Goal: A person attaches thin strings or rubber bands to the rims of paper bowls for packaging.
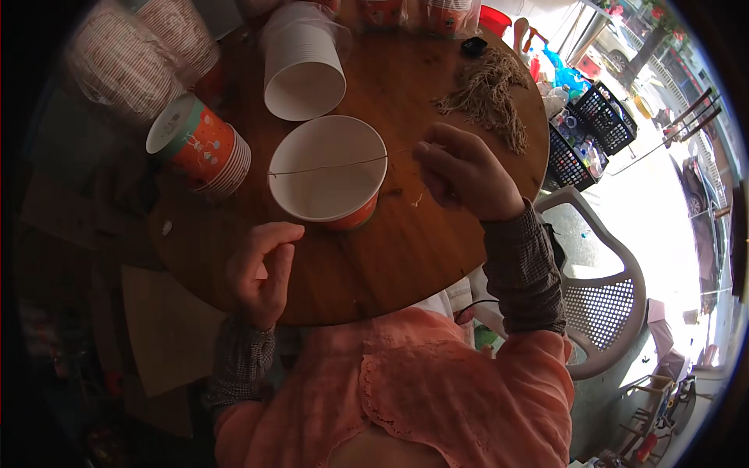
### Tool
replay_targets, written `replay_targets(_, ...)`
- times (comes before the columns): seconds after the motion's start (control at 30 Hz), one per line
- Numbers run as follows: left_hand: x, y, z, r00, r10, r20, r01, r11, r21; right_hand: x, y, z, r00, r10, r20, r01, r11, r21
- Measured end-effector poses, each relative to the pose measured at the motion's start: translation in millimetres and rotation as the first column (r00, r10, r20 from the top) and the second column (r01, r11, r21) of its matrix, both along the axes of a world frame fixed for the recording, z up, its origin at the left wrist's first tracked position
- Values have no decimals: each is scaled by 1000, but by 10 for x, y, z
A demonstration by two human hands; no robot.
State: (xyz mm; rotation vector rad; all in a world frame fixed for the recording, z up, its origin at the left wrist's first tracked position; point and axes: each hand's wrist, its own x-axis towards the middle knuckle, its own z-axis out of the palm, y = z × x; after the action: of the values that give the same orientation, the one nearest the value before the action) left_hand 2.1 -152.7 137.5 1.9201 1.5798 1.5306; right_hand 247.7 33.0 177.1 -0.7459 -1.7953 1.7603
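A paper bucket (360, 215), white inside and orange outside, stands upright on the round wooden table (437, 234) in front of me. Above its mouth a thin piece of string (335, 165) is stretched sideways. My right hand (464, 171), right of the bucket, pinches one end of this string between thumb and fingers. The other end hangs free near the bucket's left rim. Below that rim is my left hand (264, 269), with a gap between thumb and forefinger and nothing in it. A tangled bundle of beige strings (495, 93) lies beyond my right hand.
Stacked orange cups (207, 148) lean at the left, near several plastic-wrapped cup stacks (129, 70). White nested buckets (308, 78) lie behind the open one. A small black object (473, 47) sits by the strings. Right of the table are a plastic chair (608, 304) and black crates (605, 117).
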Motion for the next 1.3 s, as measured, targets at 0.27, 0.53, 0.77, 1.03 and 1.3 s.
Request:
replay_targets(0.27, 654, 196, -608, 292, -38, 956, 558, 818, -138, -232, -380, -139, 912, 44, -407, -296, 760, -579)
replay_targets(0.53, 705, 39, -549, 434, 49, 899, 652, 672, -351, 63, -395, -794, 903, -111, -416, -211, 728, -652)
replay_targets(0.77, 650, -1, -260, 990, -135, -26, 122, 950, -288, 120, -883, -765, 983, -104, -152, 125, 983, 132)
replay_targets(1.03, 582, -12, -81, 980, -74, -182, 42, 984, -173, -101, -1071, -825, 992, 70, -105, -73, 997, -24)
replay_targets(1.3, 499, -76, -272, 892, -14, 452, 199, 910, -364, -12, -1021, -732, 995, -55, -78, 67, 983, 171)
